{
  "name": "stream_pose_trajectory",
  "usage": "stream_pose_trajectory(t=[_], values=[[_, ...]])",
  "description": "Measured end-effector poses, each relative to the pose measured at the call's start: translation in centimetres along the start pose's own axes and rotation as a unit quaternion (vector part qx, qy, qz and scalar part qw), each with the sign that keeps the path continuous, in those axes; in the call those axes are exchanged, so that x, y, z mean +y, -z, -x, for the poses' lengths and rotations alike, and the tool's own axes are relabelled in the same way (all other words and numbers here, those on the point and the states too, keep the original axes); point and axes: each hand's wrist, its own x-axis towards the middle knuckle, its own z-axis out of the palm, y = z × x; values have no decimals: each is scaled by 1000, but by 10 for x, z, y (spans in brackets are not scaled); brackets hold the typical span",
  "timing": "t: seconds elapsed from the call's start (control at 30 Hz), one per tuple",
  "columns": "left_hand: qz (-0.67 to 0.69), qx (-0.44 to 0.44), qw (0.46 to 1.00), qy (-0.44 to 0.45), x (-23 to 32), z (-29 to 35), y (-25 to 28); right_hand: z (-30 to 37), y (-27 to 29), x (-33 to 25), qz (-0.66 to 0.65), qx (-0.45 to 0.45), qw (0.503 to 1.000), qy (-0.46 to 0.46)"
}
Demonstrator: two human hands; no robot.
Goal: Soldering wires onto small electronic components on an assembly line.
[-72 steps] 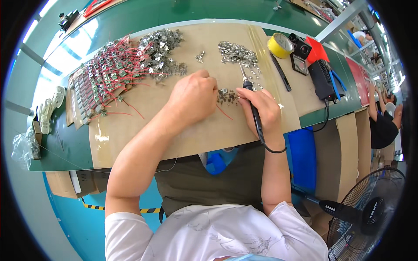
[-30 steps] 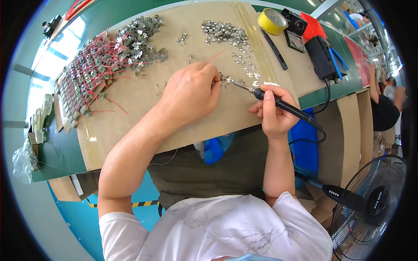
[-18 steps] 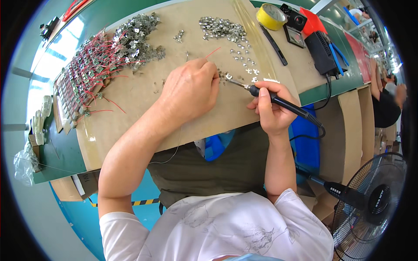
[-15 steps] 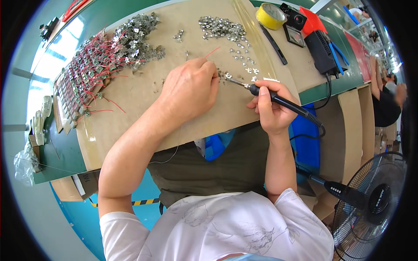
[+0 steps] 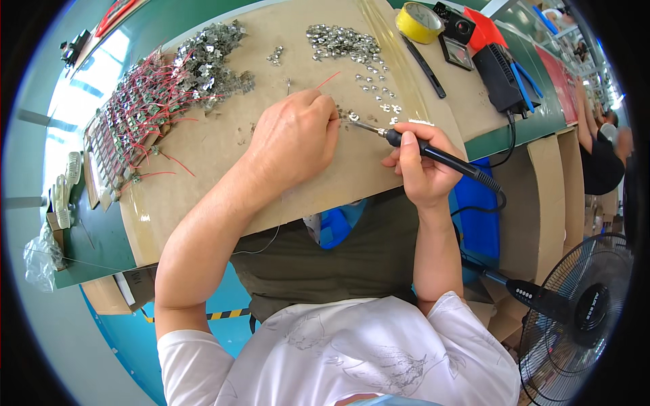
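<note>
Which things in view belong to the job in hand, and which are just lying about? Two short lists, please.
Likely part of the job:
soldering iron in the right hand
red wire at the left hand
bright metal part by the iron's tip
pile of silvery parts
wired boards

Seemingly just lying about:
yellow tape roll
black pen-shaped tool
blue-handled tool
clear plastic

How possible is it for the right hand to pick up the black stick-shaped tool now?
Probably not straight away: the right hand is occupied by the soldering iron. Otherwise, the way to the black stick-shaped tool looks free, with nothing tall between.
</note>
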Motion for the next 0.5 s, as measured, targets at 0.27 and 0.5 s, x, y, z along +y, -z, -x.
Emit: stream_pose_trajectory(t=[0.27,0.5], values=[[-3,-2,1000,-5,0,0,1,0,-1,-4,-26,13,999,-34],[-7,1,1000,-12,1,-2,-2,-1,0,-2,-4,-1,1000,-19]])
